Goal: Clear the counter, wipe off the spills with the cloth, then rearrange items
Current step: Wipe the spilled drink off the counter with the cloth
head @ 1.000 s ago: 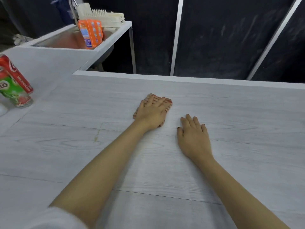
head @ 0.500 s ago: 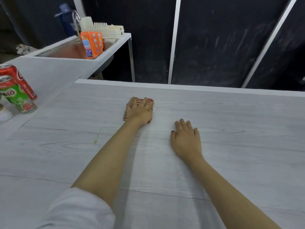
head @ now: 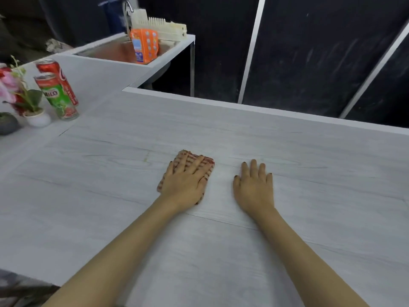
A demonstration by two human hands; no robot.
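Both hands lie flat, fingers spread: left hand should press the cloth evenly across the worktop at mid-frame; right hand braces.

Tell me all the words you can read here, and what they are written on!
"MILO": on the green can at the left of the counter.
Red can behind it: white lettering, too blurred to read.
Orange packet in the sink: printing too small and blurred to read.
Nothing else bears words.
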